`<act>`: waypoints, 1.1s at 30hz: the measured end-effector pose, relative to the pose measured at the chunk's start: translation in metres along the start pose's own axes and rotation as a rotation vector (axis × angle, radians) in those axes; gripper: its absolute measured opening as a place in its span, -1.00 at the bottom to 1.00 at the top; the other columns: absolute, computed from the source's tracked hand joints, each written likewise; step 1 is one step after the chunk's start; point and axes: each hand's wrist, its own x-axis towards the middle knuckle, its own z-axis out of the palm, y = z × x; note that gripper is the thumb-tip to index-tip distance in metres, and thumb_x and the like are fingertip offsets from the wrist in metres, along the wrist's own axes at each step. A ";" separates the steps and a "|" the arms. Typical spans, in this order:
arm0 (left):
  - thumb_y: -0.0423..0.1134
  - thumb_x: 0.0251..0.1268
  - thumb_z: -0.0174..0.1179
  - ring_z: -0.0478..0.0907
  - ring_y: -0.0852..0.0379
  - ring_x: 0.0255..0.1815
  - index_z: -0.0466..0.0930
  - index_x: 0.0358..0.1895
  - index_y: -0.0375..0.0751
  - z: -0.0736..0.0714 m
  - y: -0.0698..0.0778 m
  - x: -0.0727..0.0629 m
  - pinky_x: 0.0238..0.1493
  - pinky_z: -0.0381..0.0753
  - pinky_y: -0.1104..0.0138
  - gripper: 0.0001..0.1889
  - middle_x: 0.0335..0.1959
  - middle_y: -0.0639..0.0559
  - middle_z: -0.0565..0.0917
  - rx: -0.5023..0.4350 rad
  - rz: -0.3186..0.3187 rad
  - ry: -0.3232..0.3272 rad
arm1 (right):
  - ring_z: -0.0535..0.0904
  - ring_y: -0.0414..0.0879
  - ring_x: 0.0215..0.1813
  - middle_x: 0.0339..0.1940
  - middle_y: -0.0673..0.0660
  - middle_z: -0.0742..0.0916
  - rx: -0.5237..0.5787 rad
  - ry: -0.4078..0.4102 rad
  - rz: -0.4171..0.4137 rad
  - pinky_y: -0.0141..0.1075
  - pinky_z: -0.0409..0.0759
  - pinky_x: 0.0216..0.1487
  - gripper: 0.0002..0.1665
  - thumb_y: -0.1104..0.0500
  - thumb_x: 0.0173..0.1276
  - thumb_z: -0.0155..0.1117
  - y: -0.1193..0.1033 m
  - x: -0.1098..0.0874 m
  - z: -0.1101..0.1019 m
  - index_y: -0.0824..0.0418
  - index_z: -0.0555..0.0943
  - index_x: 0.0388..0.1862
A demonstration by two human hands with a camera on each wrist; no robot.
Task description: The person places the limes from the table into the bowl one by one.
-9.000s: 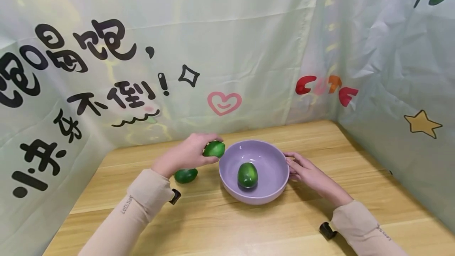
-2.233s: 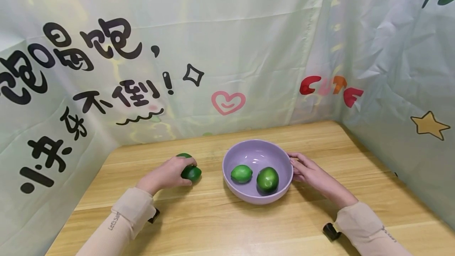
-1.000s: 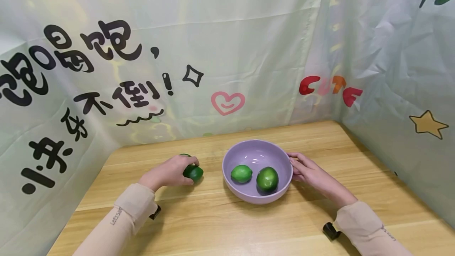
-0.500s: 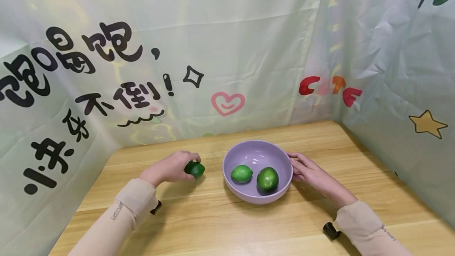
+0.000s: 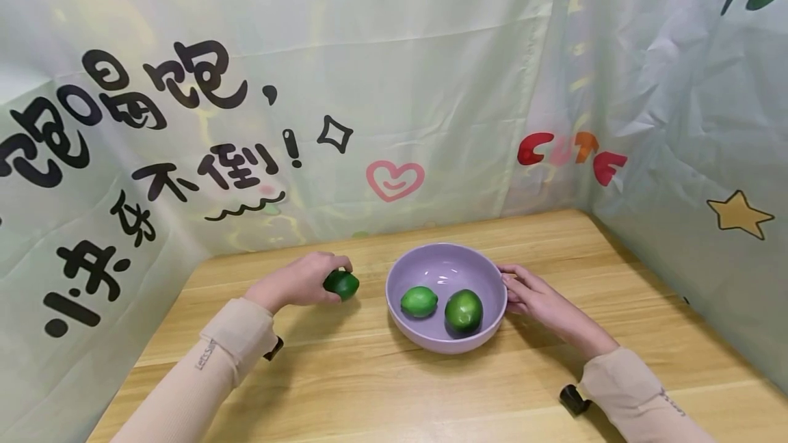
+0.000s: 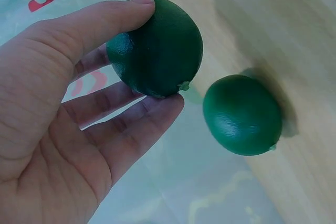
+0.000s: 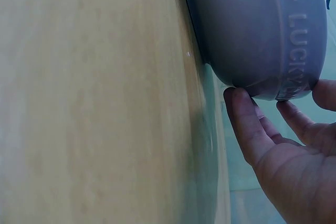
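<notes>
In the head view my left hand grips a green lime just left of the bowl. The left wrist view shows this held lime between thumb and fingertips, off the tabletop. Another lime lies on the table beneath it; the hand hides that one in the head view. Two green limes, a smaller, lighter one and a larger one, sit inside the purple bowl. At the bowl's right side, my right hand rests its fingertips and thumb against the outer wall.
The wooden table carries the bowl and limes. A printed cloth stands behind it and along both sides. Dark wrist mounts stick out under the sleeves.
Since nine seconds ago a second lime has come into the bowl. The left hand has lately taken another lime and raised it slightly, away from me and rightward. The right hand stays at the bowl.
</notes>
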 end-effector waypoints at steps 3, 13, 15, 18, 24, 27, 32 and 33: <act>-0.24 0.21 0.58 0.61 0.09 -0.09 0.64 0.11 -0.13 -0.004 0.000 0.000 0.04 0.67 0.15 -0.57 -0.08 -0.03 0.73 0.002 0.023 0.025 | 0.55 0.32 0.47 0.58 0.66 0.33 0.001 0.000 0.002 -0.28 0.68 0.31 -0.32 0.04 0.85 -0.19 0.000 0.001 0.000 0.54 0.12 0.63; -0.21 0.23 0.57 0.66 0.00 -0.05 0.63 0.16 -0.12 -0.022 0.002 0.004 0.13 0.70 0.03 -0.54 -0.02 -0.08 0.76 -0.015 0.005 0.034 | 0.58 0.30 0.45 0.57 0.67 0.33 -0.005 0.007 0.012 -0.30 0.69 0.29 -0.32 0.04 0.85 -0.19 -0.001 0.001 -0.001 0.54 0.11 0.63; -0.21 0.23 0.57 0.66 -0.01 -0.03 0.63 0.17 -0.12 -0.024 0.003 0.005 0.14 0.70 0.03 -0.53 0.00 -0.09 0.76 -0.012 0.003 0.032 | 0.58 0.31 0.45 0.58 0.67 0.33 -0.006 0.007 0.013 -0.29 0.69 0.29 -0.31 0.04 0.85 -0.19 -0.001 0.001 -0.001 0.54 0.11 0.63; -0.22 0.24 0.56 0.67 -0.03 -0.02 0.63 0.18 -0.13 -0.028 0.004 0.007 0.14 0.72 0.02 -0.53 0.01 -0.10 0.76 -0.012 0.013 0.030 | 0.57 0.33 0.45 0.58 0.67 0.32 -0.005 0.005 0.014 -0.28 0.69 0.30 -0.31 0.04 0.85 -0.19 0.000 0.000 -0.001 0.54 0.11 0.63; -0.20 0.27 0.55 0.67 -0.03 0.03 0.62 0.22 -0.10 -0.034 0.010 0.013 0.17 0.71 0.04 -0.52 0.05 -0.09 0.76 -0.012 0.004 0.027 | 0.56 0.41 0.46 0.58 0.68 0.32 -0.002 0.004 0.015 -0.26 0.70 0.30 -0.31 0.04 0.85 -0.19 -0.001 0.000 0.000 0.55 0.11 0.63; -0.18 0.29 0.54 0.67 -0.04 0.06 0.62 0.24 -0.09 -0.036 0.013 0.016 0.20 0.71 0.03 -0.51 0.09 -0.09 0.75 -0.006 -0.003 0.024 | 0.56 0.40 0.46 0.58 0.68 0.32 0.000 0.006 0.014 -0.27 0.70 0.29 -0.32 0.05 0.85 -0.19 -0.001 0.000 0.000 0.55 0.12 0.63; -0.15 0.31 0.53 0.67 -0.05 0.09 0.61 0.28 -0.08 -0.038 0.019 0.021 0.22 0.70 0.02 -0.50 0.14 -0.10 0.75 0.002 0.002 0.024 | 0.57 0.38 0.45 0.58 0.67 0.32 0.004 0.006 0.008 -0.28 0.70 0.28 -0.33 0.06 0.85 -0.19 -0.001 0.000 0.000 0.55 0.13 0.62; -0.15 0.31 0.54 0.67 -0.04 0.09 0.62 0.28 -0.08 -0.039 0.020 0.021 0.23 0.71 0.03 -0.49 0.14 -0.09 0.75 0.000 0.003 0.025 | 0.56 0.38 0.46 0.58 0.67 0.32 0.005 0.006 0.008 -0.27 0.70 0.29 -0.33 0.06 0.85 -0.19 -0.001 0.000 0.000 0.55 0.13 0.62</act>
